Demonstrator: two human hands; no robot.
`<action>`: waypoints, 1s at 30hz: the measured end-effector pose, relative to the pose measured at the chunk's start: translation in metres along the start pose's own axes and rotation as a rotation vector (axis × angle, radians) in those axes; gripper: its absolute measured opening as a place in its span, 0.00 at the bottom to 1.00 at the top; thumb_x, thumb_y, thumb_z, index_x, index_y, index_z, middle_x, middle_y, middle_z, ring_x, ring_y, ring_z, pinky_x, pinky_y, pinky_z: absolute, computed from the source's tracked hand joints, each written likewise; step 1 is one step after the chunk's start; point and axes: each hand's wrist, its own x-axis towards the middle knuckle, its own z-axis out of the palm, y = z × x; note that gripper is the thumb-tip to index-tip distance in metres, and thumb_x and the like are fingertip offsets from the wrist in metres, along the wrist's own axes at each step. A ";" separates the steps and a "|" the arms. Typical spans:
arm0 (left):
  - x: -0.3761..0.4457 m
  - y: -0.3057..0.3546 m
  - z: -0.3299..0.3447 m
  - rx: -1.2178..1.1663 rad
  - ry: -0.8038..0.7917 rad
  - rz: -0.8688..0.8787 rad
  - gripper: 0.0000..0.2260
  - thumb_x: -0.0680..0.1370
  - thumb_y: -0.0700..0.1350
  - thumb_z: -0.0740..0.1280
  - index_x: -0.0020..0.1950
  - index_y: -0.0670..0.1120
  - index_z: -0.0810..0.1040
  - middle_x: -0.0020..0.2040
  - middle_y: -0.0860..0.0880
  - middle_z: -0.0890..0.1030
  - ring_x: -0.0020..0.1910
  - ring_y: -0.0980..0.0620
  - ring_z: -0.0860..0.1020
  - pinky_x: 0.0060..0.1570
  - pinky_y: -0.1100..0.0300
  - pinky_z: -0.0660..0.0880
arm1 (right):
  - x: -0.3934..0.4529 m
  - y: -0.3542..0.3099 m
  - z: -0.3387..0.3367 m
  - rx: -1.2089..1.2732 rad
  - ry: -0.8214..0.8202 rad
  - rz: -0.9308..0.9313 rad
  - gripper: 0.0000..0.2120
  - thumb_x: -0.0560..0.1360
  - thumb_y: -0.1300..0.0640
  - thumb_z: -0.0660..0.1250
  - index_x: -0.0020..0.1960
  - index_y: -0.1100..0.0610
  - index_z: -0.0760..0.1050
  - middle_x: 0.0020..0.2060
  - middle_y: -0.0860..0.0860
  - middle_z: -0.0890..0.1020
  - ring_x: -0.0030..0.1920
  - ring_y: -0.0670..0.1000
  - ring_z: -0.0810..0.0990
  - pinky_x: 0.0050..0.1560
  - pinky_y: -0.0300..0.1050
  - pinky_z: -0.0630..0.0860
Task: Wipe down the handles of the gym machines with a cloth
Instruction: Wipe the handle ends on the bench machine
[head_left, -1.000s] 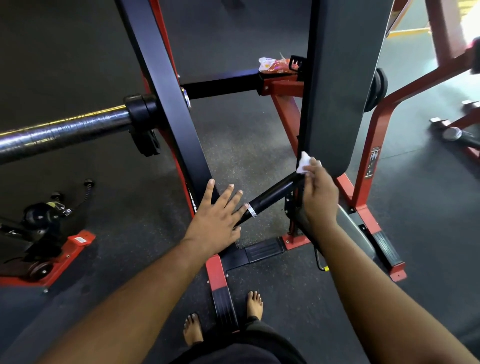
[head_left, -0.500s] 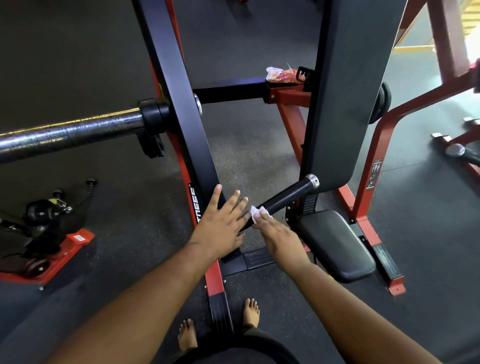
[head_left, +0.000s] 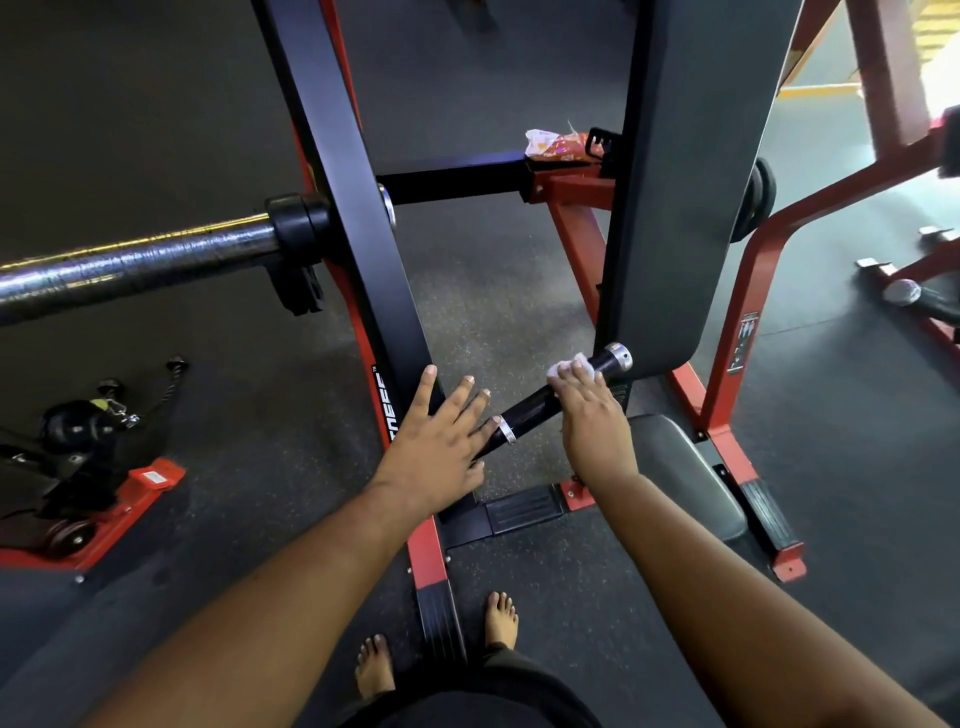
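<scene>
The cloth (head_left: 569, 368) is white. The handle (head_left: 535, 402) is glossy black with silver end rings. The machine frame (head_left: 737, 291) is red, its upright (head_left: 358, 208) black. The far wrapper (head_left: 553, 144) is orange and white. The floor (head_left: 519, 312) is speckled dark grey.

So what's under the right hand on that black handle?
A white cloth shows at the fingertips of the right hand, pressed on the black handle. The hand covers most of the cloth and the handle beneath it.

Handle (head_left: 540, 402) juts between upright (head_left: 358, 249) on left and back pad (head_left: 691, 182) on right. Seat (head_left: 685, 467) below pad. Barbell (head_left: 135, 265) left of upright. Wrapper (head_left: 556, 143) on crossbar (head_left: 457, 179) behind.
</scene>
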 end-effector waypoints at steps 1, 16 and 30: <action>0.000 0.000 0.001 -0.006 0.000 0.001 0.29 0.83 0.62 0.51 0.83 0.54 0.56 0.84 0.45 0.56 0.83 0.40 0.48 0.72 0.25 0.34 | -0.006 -0.006 0.002 0.000 -0.014 -0.036 0.27 0.77 0.73 0.63 0.74 0.60 0.72 0.73 0.56 0.74 0.79 0.57 0.63 0.80 0.52 0.55; -0.001 0.000 0.001 -0.003 -0.034 -0.007 0.29 0.84 0.62 0.48 0.84 0.54 0.54 0.84 0.45 0.53 0.83 0.41 0.47 0.72 0.25 0.34 | 0.027 0.031 -0.045 0.000 -0.131 0.142 0.22 0.86 0.60 0.53 0.78 0.53 0.65 0.79 0.52 0.65 0.82 0.53 0.52 0.79 0.60 0.43; 0.000 -0.001 -0.005 0.050 -0.071 -0.045 0.33 0.84 0.65 0.44 0.84 0.51 0.46 0.84 0.43 0.44 0.83 0.41 0.38 0.67 0.23 0.28 | 0.049 0.064 -0.052 -0.165 -0.263 -0.017 0.24 0.82 0.63 0.56 0.76 0.49 0.70 0.77 0.48 0.69 0.81 0.52 0.57 0.80 0.57 0.53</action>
